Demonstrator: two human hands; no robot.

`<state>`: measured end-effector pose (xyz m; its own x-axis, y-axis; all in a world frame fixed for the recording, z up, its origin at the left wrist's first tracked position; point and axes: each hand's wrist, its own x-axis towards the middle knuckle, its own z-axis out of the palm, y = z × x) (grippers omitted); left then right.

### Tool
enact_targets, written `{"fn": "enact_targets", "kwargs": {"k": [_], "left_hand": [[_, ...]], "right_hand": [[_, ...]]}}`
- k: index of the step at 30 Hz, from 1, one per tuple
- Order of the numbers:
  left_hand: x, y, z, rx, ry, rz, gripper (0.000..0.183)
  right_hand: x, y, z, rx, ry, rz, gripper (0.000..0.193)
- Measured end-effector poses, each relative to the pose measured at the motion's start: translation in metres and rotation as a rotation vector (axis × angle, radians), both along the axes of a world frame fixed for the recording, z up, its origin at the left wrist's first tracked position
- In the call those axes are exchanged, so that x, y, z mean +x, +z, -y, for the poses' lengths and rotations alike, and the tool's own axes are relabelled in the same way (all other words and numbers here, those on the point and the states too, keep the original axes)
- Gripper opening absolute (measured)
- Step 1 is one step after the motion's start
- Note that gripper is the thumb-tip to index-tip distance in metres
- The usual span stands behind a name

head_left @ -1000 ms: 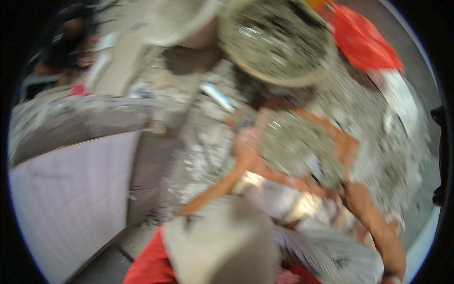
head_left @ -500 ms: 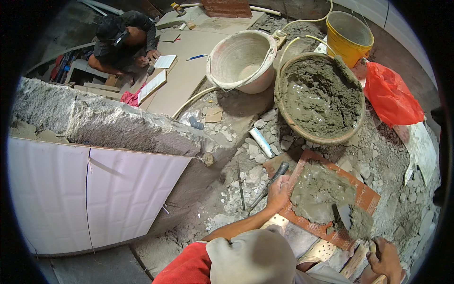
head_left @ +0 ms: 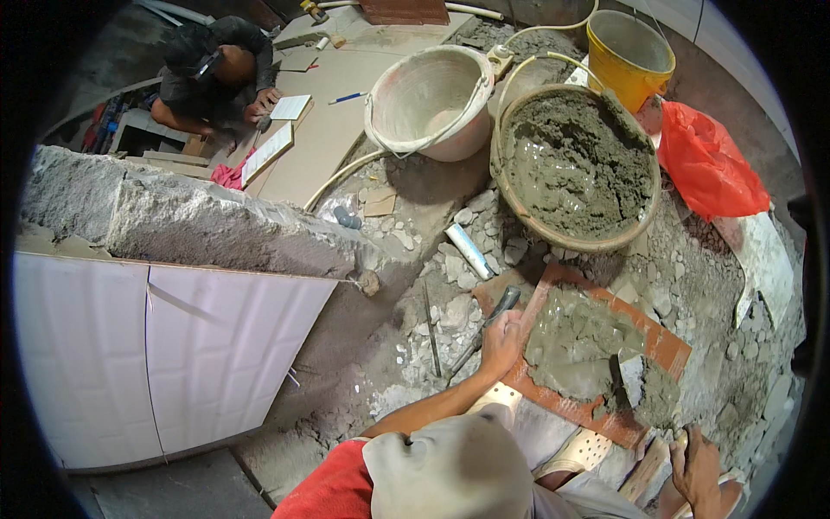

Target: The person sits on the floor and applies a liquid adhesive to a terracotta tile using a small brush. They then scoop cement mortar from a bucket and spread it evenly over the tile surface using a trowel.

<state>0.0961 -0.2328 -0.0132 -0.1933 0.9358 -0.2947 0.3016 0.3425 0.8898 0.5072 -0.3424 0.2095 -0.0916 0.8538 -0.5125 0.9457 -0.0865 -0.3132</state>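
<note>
My left hand [head_left: 501, 342] grips the left edge of a reddish-brown tile [head_left: 671, 348], which lies tilted over the rubble with its back up. Wet grey mortar [head_left: 577, 346] covers much of that tile. In my right hand [head_left: 697, 469], at the lower right, is the handle of a trowel [head_left: 633, 377]. Its blade stands on edge at the right side of the mortar, with a clump of mortar beside it. Right by my left hand lies a dark-handled tool [head_left: 494, 320], its head not clear. My foot in a cream perforated clog [head_left: 586, 453] is just below the tile.
Beyond the tile stand a mortar-filled basin [head_left: 581, 164], a whitish bucket [head_left: 432, 108], a yellow bucket [head_left: 629, 65] and a red plastic bag [head_left: 709, 164]. A broken-topped low wall [head_left: 216, 225] runs along the left. Behind it a co-worker [head_left: 212, 73] crouches over white tiles [head_left: 268, 154].
The trowel blade has turned, so more of its pale face shows. My left hand stays on the tile edge. The whole view has shifted slightly; the co-worker's hands remain by the white tile.
</note>
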Motion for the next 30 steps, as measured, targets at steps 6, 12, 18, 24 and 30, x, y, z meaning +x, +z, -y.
{"fn": "enact_targets", "kwargs": {"k": [6,12,18,24,30], "left_hand": [[0.002,0.0,0.0,0.047,0.005,0.0,0.031],[-0.008,-0.017,0.002,0.036,-0.121,-0.105,0.03],[-0.007,-0.027,0.001,-0.022,0.024,0.377,0.03],[-0.002,-0.019,0.001,-0.069,0.032,0.313,0.031],[-0.003,-0.025,0.004,-0.039,0.037,0.3,0.028]], "right_hand": [[0.0,0.001,0.001,-0.05,0.054,0.058,0.036],[-0.002,0.007,0.007,-0.162,-0.075,0.08,0.036],[-0.013,0.009,0.002,-0.135,0.052,0.112,0.033],[-0.038,-0.006,-0.017,-0.138,0.15,0.231,0.035],[-0.022,-0.032,-0.012,-0.139,0.101,0.284,0.034]]}}
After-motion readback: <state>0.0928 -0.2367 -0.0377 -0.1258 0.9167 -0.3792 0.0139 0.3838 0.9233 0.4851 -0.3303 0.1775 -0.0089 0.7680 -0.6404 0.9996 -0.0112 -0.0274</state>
